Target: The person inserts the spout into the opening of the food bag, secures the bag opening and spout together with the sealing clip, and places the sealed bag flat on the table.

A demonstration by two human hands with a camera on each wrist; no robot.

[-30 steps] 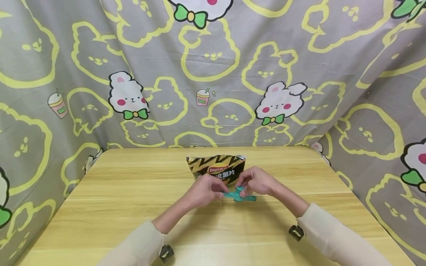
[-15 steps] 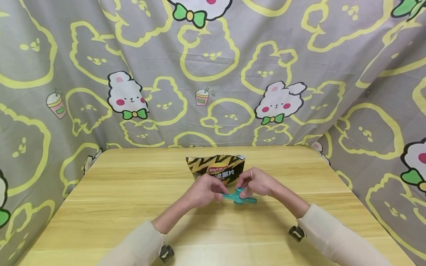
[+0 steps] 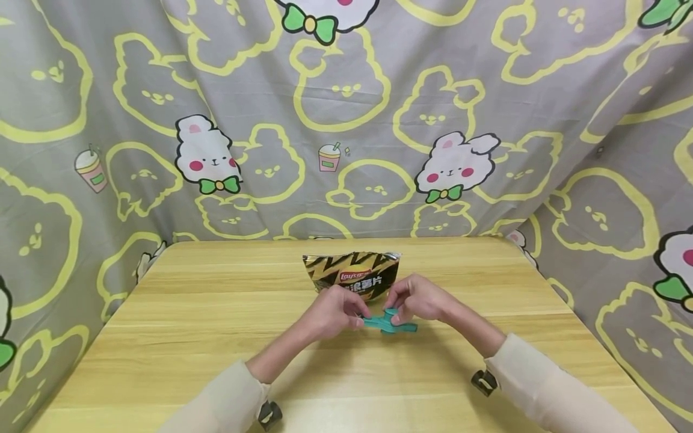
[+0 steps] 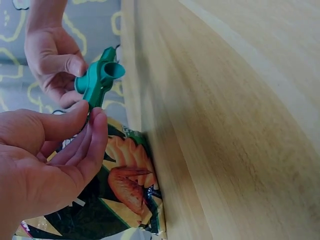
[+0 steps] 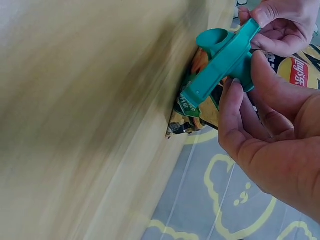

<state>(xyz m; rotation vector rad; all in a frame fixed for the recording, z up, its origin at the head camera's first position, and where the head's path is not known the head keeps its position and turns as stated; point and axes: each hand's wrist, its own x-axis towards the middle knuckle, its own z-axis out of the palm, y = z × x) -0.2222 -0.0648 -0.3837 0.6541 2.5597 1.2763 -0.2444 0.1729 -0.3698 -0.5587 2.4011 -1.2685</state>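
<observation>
Between my two hands is a teal-green bag clip (image 3: 381, 323), a long bar with a slanted open spout on one side and a round cap on the other. My left hand (image 3: 331, 311) pinches one end of the bar between thumb and fingertips. The round cap sits in the pinch of my right hand (image 3: 420, 297), as the right wrist view shows from close by. Just behind both hands a black and gold chip bag (image 3: 354, 272) stands on the table; my hands cover its lower part. The clip is held above the tabletop, apart from the bag.
A wooden table (image 3: 216, 300) lies under the hands, its far edge against a grey curtain (image 3: 260, 90) with yellow outlines and rabbit prints. The curtain also hangs at the left and right sides.
The clip has dipped slightly towards me, its right end a little lower. Both hands keep the same hold, and the chip bag has not moved.
</observation>
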